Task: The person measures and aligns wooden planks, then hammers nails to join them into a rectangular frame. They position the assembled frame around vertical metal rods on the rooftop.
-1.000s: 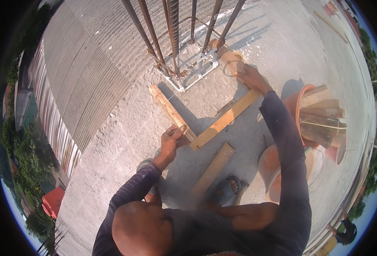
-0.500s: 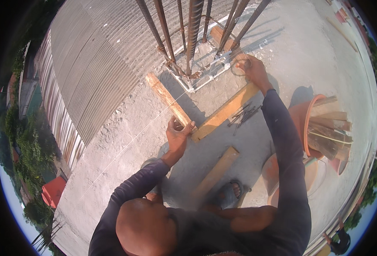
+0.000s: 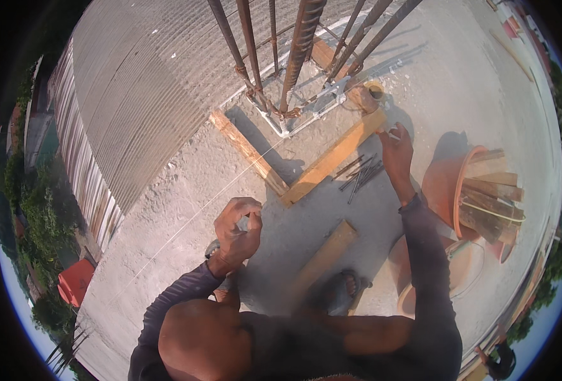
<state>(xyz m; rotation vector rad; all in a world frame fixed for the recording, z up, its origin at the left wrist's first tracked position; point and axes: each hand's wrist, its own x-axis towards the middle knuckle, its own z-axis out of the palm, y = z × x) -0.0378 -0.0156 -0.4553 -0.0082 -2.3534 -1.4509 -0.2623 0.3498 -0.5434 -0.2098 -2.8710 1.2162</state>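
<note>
My left hand [image 3: 238, 233] is raised off the ground, its fingers curled in toward the thumb; what they hold, if anything, is hidden. Beyond it, a narrow wooden board [image 3: 246, 151] meets a wider yellowish board [image 3: 335, 157] at a corner on the concrete. My right hand [image 3: 398, 155] is beside the wider board's far end, fingers bent but apart; I cannot tell whether they touch it. Just past that end sits a small yellow ring-shaped thing [image 3: 375, 89] by another piece of wood [image 3: 361, 100]. The boards lie around the near side of a rebar column [image 3: 301, 51].
A thin string [image 3: 198, 204] runs diagonally over the narrow board. Several dark metal rods [image 3: 359, 178] lie beside the wider board. A loose plank [image 3: 326, 251] is near my foot. An orange bucket [image 3: 445, 190] of wood offcuts tips over at right. Corrugated sheeting [image 3: 147, 82] borders the left.
My left hand has let go of the narrow board and drawn back toward me. My right hand has moved nearer, away from the column, uncovering the yellow ring-shaped thing.
</note>
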